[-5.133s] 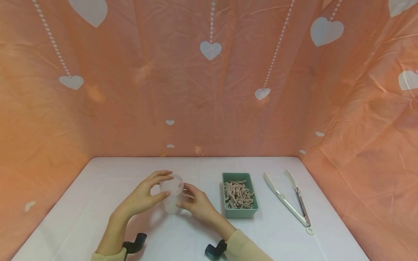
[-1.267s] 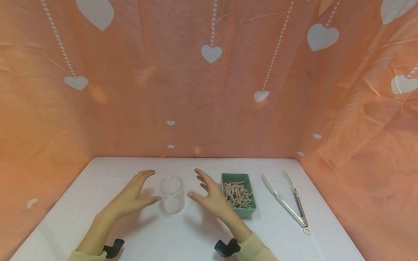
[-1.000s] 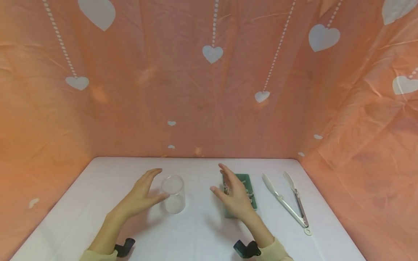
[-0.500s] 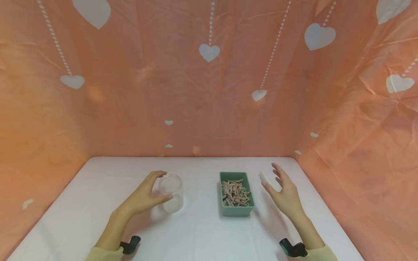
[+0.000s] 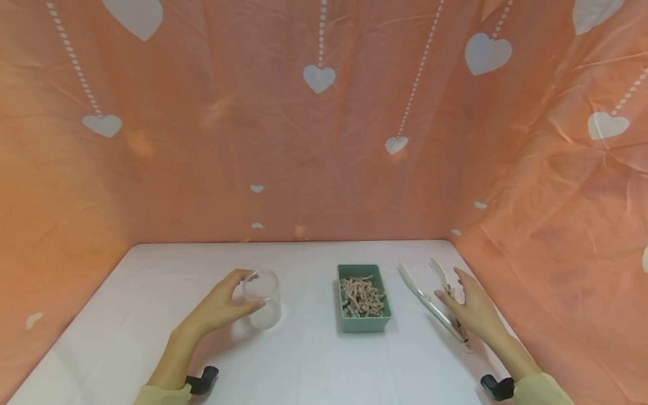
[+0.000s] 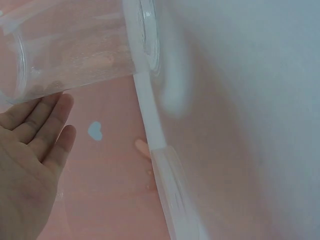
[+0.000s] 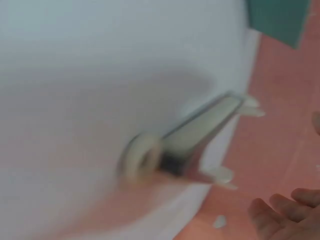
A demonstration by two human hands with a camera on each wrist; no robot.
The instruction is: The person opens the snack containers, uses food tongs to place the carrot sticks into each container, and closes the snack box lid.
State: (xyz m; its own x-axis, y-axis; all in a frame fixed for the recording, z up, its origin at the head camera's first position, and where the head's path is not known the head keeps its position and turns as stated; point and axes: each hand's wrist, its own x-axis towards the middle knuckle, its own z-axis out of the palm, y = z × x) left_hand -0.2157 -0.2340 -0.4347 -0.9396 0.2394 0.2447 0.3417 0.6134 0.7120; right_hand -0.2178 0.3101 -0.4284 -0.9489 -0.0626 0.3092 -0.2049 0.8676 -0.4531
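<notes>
A clear plastic cup (image 5: 263,298) stands upright on the white table. My left hand (image 5: 217,304) is beside it, fingers behind the rim and thumb in front, loosely spread. In the left wrist view the straight fingers of the left hand (image 6: 35,135) overlap the edge of the cup (image 6: 75,50). My right hand (image 5: 473,306) hovers over the right arm of the metal tongs (image 5: 437,312), with fingers and thumb apart and nothing between them. The tongs lie spread, their pale tips pointing away; the right wrist view shows them (image 7: 200,130) blurred, with their ring end near.
A green rectangular container (image 5: 367,324) holding several brownish, twisted strips (image 5: 361,295) stands between the cup and the tongs. In the left wrist view a clear round-edged piece (image 6: 175,195) shows below the cup. Orange cloth with white hearts (image 5: 319,169) walls the table's back and sides.
Both hands were at the cup earlier. The right hand has since moved right, past the green container, to above the tongs. The left hand drew away briefly and came back close to the cup.
</notes>
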